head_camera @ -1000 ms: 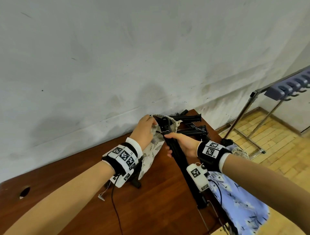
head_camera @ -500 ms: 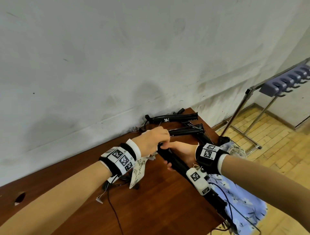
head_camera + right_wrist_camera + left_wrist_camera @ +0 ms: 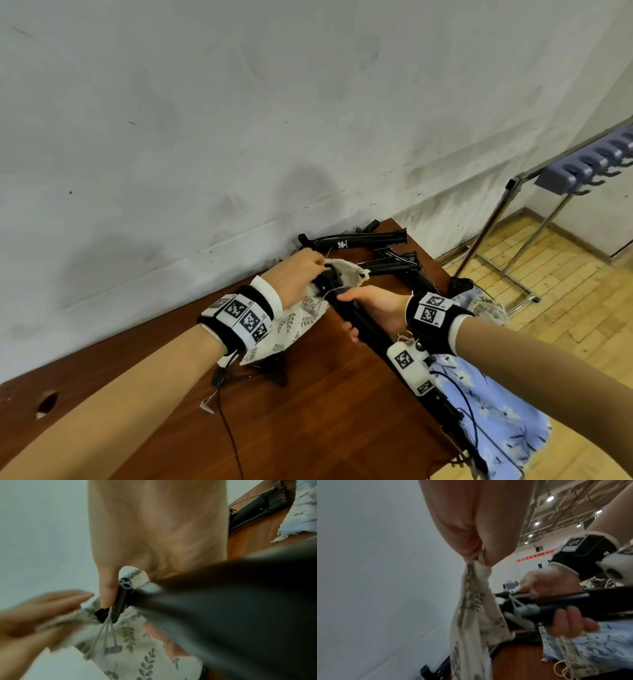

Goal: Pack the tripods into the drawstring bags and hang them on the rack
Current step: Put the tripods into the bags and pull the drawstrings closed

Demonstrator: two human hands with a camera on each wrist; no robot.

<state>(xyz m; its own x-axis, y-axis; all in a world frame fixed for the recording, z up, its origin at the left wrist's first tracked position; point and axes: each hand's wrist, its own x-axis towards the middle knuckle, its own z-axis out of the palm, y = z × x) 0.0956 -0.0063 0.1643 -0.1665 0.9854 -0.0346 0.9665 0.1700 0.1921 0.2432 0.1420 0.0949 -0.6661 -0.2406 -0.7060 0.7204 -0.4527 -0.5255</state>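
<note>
Fingers [image 3: 471, 543] pinch leaf-print cloth bag [image 3: 301, 318] beside tubular black tripod [image 3: 370, 329].

wall [image 3: 239, 137] tight behind hands, two spare tripods [image 3: 359, 241] piled at far corner, blue bag [image 3: 496, 411] hogging right table edge, open wood [image 3: 325, 411] near side, rack [image 3: 582, 164] off right

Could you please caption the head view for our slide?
Left hand holds the bag open while right hand feeds in a tripod.

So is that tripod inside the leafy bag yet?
Only its tip. The left hand holds the leaf-print bag open around the tripod; most sticks out.
</note>
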